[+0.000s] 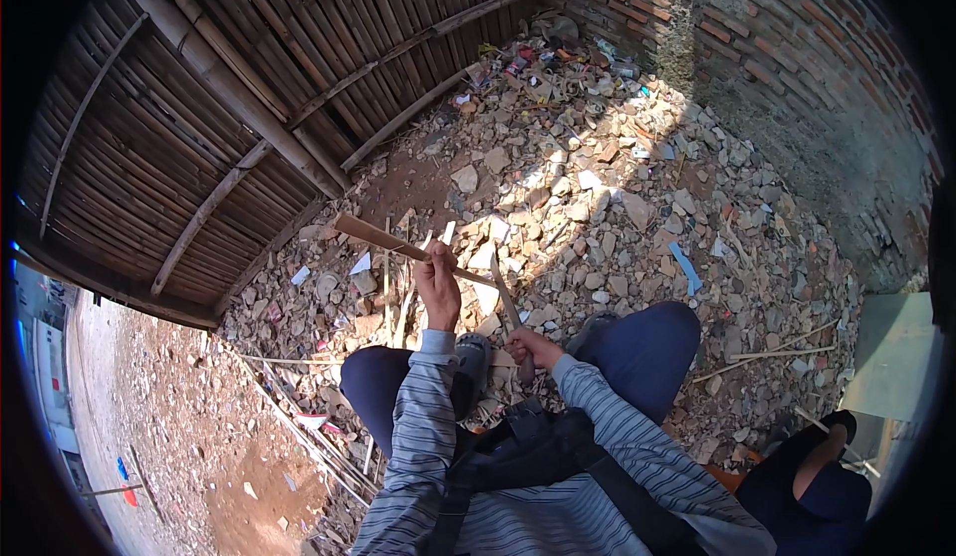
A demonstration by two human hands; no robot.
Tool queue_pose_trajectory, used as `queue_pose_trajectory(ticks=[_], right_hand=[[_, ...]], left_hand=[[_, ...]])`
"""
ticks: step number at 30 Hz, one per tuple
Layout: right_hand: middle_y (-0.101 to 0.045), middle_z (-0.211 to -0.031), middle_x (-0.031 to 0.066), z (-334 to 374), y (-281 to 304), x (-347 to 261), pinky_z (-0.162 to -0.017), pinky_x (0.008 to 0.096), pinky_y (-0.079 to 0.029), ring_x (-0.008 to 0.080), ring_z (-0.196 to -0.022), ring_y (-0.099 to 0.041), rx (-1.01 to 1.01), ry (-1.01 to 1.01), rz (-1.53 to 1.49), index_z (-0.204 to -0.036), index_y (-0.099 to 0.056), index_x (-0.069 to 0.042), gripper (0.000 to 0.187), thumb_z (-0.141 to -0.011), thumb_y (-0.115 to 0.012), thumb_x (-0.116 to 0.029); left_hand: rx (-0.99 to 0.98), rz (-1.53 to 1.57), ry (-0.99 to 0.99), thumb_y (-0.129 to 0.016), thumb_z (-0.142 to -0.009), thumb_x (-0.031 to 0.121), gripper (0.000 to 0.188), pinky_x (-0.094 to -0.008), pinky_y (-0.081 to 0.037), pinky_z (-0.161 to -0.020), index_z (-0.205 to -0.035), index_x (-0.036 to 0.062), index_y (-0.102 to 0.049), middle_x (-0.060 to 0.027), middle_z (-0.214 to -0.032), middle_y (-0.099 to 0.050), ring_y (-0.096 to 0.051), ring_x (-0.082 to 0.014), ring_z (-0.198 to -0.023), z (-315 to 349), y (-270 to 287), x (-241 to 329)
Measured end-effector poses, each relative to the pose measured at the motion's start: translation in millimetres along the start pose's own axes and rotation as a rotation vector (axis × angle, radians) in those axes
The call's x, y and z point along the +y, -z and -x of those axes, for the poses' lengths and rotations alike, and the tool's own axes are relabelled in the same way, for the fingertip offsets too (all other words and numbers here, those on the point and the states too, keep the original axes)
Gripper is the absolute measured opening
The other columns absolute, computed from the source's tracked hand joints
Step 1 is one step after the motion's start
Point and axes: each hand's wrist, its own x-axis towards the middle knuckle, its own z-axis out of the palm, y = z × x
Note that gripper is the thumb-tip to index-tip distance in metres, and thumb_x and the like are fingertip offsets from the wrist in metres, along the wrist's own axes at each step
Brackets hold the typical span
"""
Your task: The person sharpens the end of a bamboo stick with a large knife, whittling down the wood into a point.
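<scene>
My left hand (438, 287) is raised in front of me, its fingers wrapped round a flat strip of split bamboo (380, 236). The strip slants from upper left down to the right, past my fist. Closed on the handle of a long knife (509, 307), my right hand (534, 349) is nearer my body and between my knees. The blade points away from me, and its tip lies close to the strip's right end; I cannot tell whether they touch. Several thin bamboo strips (400, 315) lie on the rubble beyond my left knee.
Stones and litter (597, 227) cover the ground. A bamboo-slat wall (249, 78) rises at left, a brick wall (797, 68) at the far right. Long sticks (309, 437) lie left of me. Another person (812, 481) is close at lower right, near a pale board (893, 352).
</scene>
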Motion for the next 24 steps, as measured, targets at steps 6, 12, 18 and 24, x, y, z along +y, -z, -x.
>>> queue_pose_trajectory(ticks=[6, 12, 18, 24], right_hand=[[-0.050, -0.058, 0.0004, 24.8, -27.3, -2.3, -0.046, 0.0311, -0.038, 0.0134, -0.046, -0.047, 0.346, 0.341, 0.674, -0.066, -0.051, -0.007, 0.024, -0.080, -0.066, -0.021], [-0.062, -0.063, 0.0152, 14.0, -22.2, 8.9, -0.055, 0.0418, -0.049, 0.0259, -0.058, -0.064, 0.594, 0.627, 1.137, -0.066, -0.058, 0.001, 0.031, -0.078, -0.067, -0.026], [-0.061, -0.062, 0.0116, -7.9, 48.9, 3.9, -0.050, 0.0355, -0.048, 0.0208, -0.052, -0.061, 0.680, 0.237, 1.233, -0.073, -0.060, -0.002, 0.026, -0.086, -0.061, -0.026], [-0.032, -0.053, -0.0059, 5.7, -17.6, -3.8, -0.040, 0.0248, -0.026, 0.0064, -0.044, -0.032, -0.060, 0.069, -0.068, -0.066, -0.041, -0.015, 0.029, -0.090, -0.056, -0.009]], left_hand=[[0.022, -0.089, -0.047, -0.046, -0.106, 0.035, 0.046, -0.0268, -0.018, -0.053, -0.068, 0.0115, -0.036, 0.0053, -0.061, -0.031, -0.025, -0.0055, -0.058, -2.1, -3.1, 0.8], [0.027, -0.076, -0.080, -0.046, -0.107, 0.035, 0.044, -0.0264, -0.018, -0.053, -0.071, 0.0122, -0.033, 0.0049, -0.061, -0.032, -0.025, -0.0055, -0.057, -3.3, 1.6, 2.7], [-0.042, -0.107, -0.041, -0.053, -0.103, 0.038, 0.045, -0.0252, -0.024, -0.056, -0.070, 0.0087, -0.042, 0.0051, -0.064, -0.035, -0.030, -0.0063, -0.061, 0.6, -12.0, -4.0], [0.002, -0.166, -0.024, -0.046, -0.106, 0.038, 0.051, -0.0272, -0.023, -0.056, -0.066, 0.0078, -0.041, 0.0029, -0.061, -0.035, -0.030, -0.0075, -0.059, -2.7, 1.9, -0.4]])
